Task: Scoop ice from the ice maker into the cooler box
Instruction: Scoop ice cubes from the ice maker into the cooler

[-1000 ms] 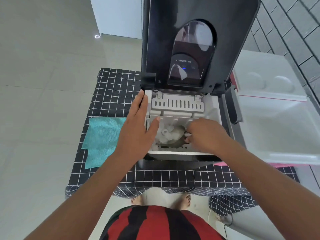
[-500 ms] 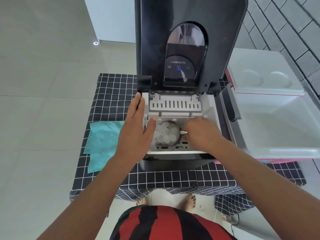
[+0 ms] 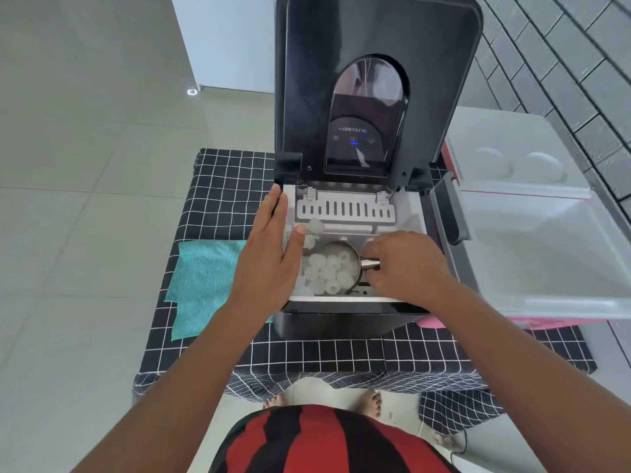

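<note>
Right hand (image 3: 408,268) grips the handle of a round steel scoop (image 3: 343,268), heaped with hollow ring-shaped ice (image 3: 327,273), inside the white bin of the glossy black ice maker (image 3: 341,319), lid up. Left hand (image 3: 269,264) flat, fingers straight, on the bin's left rim. White plastic cooler box (image 3: 546,268) open just right, on black grid-checked cloth (image 3: 232,186); teal ribbed towel (image 3: 201,281) left.

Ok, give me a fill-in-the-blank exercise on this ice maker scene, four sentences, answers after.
1. The ice maker's lid stands ____.
2. The right hand grips a metal scoop filled with ____.
3. The left hand rests on the ice maker's ____ edge.
4. The folded cloth lying left of the ice maker is coloured ____.

Missing words: open; ice; left; teal
</note>
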The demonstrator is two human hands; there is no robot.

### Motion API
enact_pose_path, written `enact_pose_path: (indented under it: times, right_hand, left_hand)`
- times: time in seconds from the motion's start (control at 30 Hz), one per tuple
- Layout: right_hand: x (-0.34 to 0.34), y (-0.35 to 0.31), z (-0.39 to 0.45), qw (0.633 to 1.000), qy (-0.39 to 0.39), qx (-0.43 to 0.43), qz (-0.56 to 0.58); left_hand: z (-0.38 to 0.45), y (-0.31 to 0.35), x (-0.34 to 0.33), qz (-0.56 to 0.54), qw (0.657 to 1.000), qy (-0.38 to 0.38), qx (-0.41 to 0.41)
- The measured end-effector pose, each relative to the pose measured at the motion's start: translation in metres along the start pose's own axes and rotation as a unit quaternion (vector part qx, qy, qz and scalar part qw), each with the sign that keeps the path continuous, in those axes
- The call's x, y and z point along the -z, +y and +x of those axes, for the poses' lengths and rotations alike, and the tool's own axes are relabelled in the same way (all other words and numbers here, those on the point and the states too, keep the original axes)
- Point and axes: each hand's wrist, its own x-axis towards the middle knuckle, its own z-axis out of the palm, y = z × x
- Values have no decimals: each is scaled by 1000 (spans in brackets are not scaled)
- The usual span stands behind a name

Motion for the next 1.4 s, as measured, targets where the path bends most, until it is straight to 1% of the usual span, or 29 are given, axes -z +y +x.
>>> enact_pose_path:
  times: [0.13,0.27,0.4,0.63,0.9,1.1,1.23,1.4]
  right_hand:
    - [-1,2,-12,998,41,-31,27]
    - [3,1,-18,996,55,-42,48]
    - [9,8,-24,993,52,-65,83]
    - [12,11,-28,988,60,-46,131]
    - [12,19,-28,983,77,-55,157]
    - [12,26,-30,973,119,-28,197]
    - [12,29,-28,971,134,-32,195]
    - [12,37,-34,959,163,-48,226]
  left_hand:
    - [0,-1,-1,-12,1000,-4,5]
    - [-1,-1,-1,-24,1000,-8,5]
    - [-1,0,0,-38,999,-9,13]
    - [-1,-2,-1,-50,998,-13,22]
    - [-1,-2,-1,-50,998,-14,20]
    - [-1,-2,0,-51,998,-14,20]
    - [-2,-2,-1,-60,998,-8,23]
    - [-2,-3,-1,-57,998,3,21]
